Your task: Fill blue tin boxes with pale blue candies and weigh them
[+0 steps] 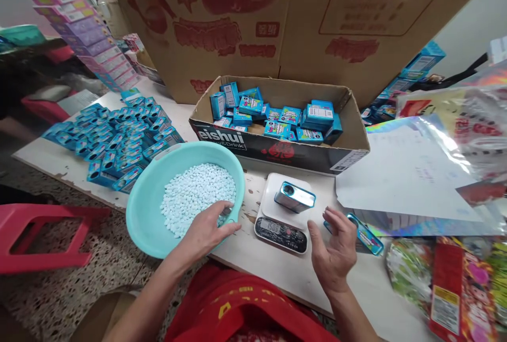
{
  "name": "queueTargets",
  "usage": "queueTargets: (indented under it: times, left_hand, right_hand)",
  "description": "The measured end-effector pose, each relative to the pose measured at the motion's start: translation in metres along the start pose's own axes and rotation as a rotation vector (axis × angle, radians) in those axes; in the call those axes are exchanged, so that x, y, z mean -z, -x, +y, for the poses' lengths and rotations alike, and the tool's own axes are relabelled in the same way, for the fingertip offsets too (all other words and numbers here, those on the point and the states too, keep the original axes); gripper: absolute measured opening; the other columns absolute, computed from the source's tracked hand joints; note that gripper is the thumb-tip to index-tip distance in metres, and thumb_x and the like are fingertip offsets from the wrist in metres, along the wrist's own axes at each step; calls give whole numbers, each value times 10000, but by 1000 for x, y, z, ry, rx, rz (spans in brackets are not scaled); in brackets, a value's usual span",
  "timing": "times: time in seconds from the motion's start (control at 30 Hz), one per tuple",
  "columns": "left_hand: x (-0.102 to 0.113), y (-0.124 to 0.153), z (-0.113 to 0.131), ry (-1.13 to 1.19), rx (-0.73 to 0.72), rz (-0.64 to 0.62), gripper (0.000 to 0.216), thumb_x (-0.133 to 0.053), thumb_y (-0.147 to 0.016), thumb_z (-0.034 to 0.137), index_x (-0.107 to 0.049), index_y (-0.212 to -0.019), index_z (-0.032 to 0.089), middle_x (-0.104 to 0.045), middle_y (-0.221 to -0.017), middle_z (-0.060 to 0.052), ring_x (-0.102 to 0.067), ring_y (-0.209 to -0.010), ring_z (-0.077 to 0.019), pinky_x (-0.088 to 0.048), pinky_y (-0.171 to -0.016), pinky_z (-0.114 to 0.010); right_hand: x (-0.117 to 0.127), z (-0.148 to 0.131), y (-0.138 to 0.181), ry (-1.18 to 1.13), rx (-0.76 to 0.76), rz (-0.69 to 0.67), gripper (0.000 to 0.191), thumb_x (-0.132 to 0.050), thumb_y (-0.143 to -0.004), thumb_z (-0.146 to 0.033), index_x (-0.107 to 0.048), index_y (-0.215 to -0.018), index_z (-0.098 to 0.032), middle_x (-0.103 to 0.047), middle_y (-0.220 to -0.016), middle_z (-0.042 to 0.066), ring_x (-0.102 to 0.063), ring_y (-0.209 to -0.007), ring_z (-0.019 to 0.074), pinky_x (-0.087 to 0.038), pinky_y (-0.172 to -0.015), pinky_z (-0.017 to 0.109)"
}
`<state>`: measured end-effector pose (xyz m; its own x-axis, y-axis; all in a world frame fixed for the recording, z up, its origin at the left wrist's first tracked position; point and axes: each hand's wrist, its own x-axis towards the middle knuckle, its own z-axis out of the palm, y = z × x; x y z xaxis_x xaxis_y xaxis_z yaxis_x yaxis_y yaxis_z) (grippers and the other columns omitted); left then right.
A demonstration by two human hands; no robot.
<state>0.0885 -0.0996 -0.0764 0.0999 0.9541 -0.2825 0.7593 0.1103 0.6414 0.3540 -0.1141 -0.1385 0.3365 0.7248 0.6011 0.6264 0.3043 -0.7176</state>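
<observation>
My left hand (206, 230) is over the near right rim of a turquoise plastic bowl (144, 210), thumb and index finger spread apart, the other fingers partly hidden. Small pale-blue candies (200, 194) cover much of the bowl's bottom. A small kitchen scale (269, 199) with a lit display stands right of the bowl. On its white plate sits a silver tin (295, 198) with blue edges and a round dark opening at one end. My right hand (335, 252), open and holding nothing, is just right of the scale. Beside it lies a blue printed tin piece (366, 234), partly hidden.
Behind the scale stands a cardboard tray (312, 160) of blue packs, backed by a large carton (301, 25). Many blue tins (127, 141) crowd the table's left. Plastic-wrapped packages (447, 284) lie at right. A red stool (43, 236) stands on the floor at left.
</observation>
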Motion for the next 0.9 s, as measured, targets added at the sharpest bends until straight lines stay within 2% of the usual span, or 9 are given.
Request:
queueTargets:
  times: [0.27,0.47,0.67,0.8,0.9]
  left_hand:
    - [-2,2,-1,-54,-67,24,363,-535,-782,389,-576,-1098,217,-644,-1077,-46,-579,-995,-229,-426,-893,-350]
    - [-2,9,3,-52,-88,-6,356,-539,-760,342,-600,-1093,231,-657,-1070,-44,-589,-987,-236,-428,-887,-353]
    - [23,2,-9,67,-32,-219,316,-526,-790,389,-662,-1023,224,-677,-1054,-28,-606,-960,-220,-442,-860,-307]
    - [31,-16,-21,-225,-105,-260,424,-545,-769,341,-579,-1161,183,-598,-1148,-109,-569,-1017,-268,-420,-885,-360]
    - [25,-23,-28,-318,-144,-376,366,-517,-769,290,-572,-1113,177,-596,-1077,-116,-582,-926,-261,-436,-807,-349]
  right_hand:
    - [-5,-3,-6,4,-53,-5,296,-666,-779,-239,-577,-1056,-188,-596,-1061,96,-583,-1004,252,-500,-847,479]
    - [-6,-4,-5,-21,-79,-10,301,-661,-779,-249,-571,-1061,-192,-581,-1072,93,-578,-1006,252,-512,-847,481]
    - [-11,-6,-8,-77,-143,-80,436,-655,-782,-284,-513,-1186,-202,-493,-1176,102,-515,-1101,257,-518,-847,455]
    - [-17,-6,-8,-102,-185,-59,501,-670,-763,-325,-496,-1215,-198,-468,-1219,109,-507,-1116,267,-497,-873,464]
    - [-23,-6,-10,-91,-266,-98,589,-678,-743,-387,-469,-1256,-187,-474,-1248,124,-513,-1113,272,-466,-907,467]
